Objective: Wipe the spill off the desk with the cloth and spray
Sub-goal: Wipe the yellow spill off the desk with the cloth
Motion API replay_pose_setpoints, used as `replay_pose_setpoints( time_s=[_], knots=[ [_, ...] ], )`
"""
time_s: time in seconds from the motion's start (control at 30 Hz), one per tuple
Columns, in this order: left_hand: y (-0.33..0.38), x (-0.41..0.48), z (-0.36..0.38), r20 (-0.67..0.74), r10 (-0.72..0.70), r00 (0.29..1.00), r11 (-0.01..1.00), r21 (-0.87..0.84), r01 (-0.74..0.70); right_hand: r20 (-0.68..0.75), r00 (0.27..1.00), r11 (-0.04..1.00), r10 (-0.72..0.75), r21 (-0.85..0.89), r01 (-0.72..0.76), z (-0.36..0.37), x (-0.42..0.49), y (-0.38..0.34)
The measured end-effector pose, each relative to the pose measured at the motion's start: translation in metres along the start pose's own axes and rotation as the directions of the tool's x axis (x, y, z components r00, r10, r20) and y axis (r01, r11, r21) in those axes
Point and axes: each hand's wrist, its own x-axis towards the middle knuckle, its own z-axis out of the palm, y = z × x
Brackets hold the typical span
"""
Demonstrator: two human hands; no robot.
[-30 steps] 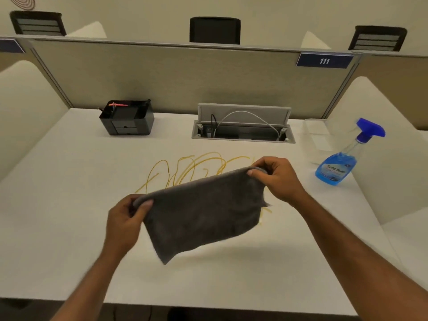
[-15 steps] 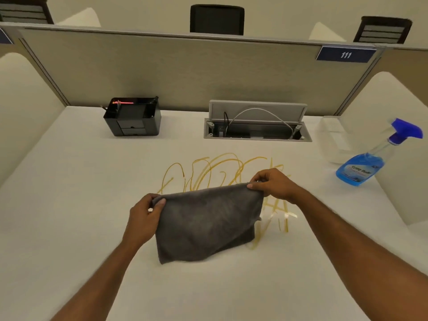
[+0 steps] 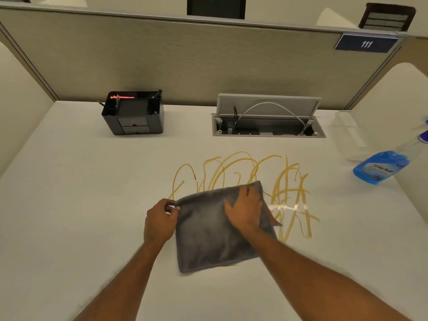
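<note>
Head view: our left hand (image 3: 159, 220) pinches gray cloth (image 3: 208, 239) corner, right hand (image 3: 243, 210) flat-fingered on top, prob pinning it over yellow spill (image 3: 289, 181).

Beige cubicle partition (image 3: 185, 61) (plate (image 3: 366, 44) reads 111); dark chairs (image 3: 215, 7) beyond.
</note>
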Motion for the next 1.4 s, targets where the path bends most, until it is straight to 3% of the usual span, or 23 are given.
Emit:
replay_pose_setpoints(
  time_s=[0.1,0.23,0.37,0.5,0.6,0.7,0.77,0.9,1.07,1.23,1.4],
  knots=[
    [-0.008,0.000,0.002,-0.002,-0.001,1.000,1.000,-0.003,0.001,0.137,0.976,0.984,0.168,-0.074,-0.160,0.038,-0.007,-0.024],
    [-0.014,0.008,0.003,0.037,0.047,0.998,0.998,0.031,-0.048,0.083,0.980,0.975,0.179,-0.149,-0.166,0.057,0.011,-0.040],
    [-0.012,0.015,0.000,0.123,0.091,0.988,0.993,0.061,-0.099,0.083,0.991,0.972,-0.106,-0.201,0.121,0.058,0.038,-0.032],
    [-0.016,0.015,-0.013,0.149,0.183,0.972,0.977,0.082,-0.196,0.079,0.873,0.876,-0.481,-0.002,0.483,0.047,0.018,-0.003],
    [-0.031,0.023,-0.032,0.035,0.223,0.974,0.966,0.128,-0.226,0.066,0.812,0.815,-0.580,0.032,0.579,0.043,0.000,0.032],
    [-0.057,0.037,-0.048,-0.073,0.263,0.962,0.955,0.164,-0.248,0.035,0.933,0.904,-0.359,-0.237,0.356,0.043,0.016,0.043],
    [-0.073,0.048,-0.055,-0.098,0.341,0.935,0.914,0.267,-0.306,0.049,0.969,0.932,-0.243,-0.267,0.247,0.042,0.033,0.026],
    [-0.096,0.059,-0.060,-0.063,0.379,0.923,0.852,0.413,-0.322,0.094,0.961,0.925,-0.260,-0.261,0.275,0.048,0.051,-0.007],
    [-0.112,0.052,-0.054,0.008,0.374,0.927,0.813,0.478,-0.332,0.126,0.869,0.850,-0.478,-0.182,0.494,0.050,0.004,0.033],
    [-0.110,0.051,-0.054,-0.017,0.393,0.920,0.816,0.467,-0.340,0.012,0.948,0.934,-0.317,-0.170,0.314,0.033,0.017,0.070],
    [-0.109,0.050,-0.053,-0.025,0.393,0.919,0.818,0.466,-0.337,0.022,0.996,0.957,-0.092,-0.274,0.094,0.043,0.045,0.005]
  ],
)
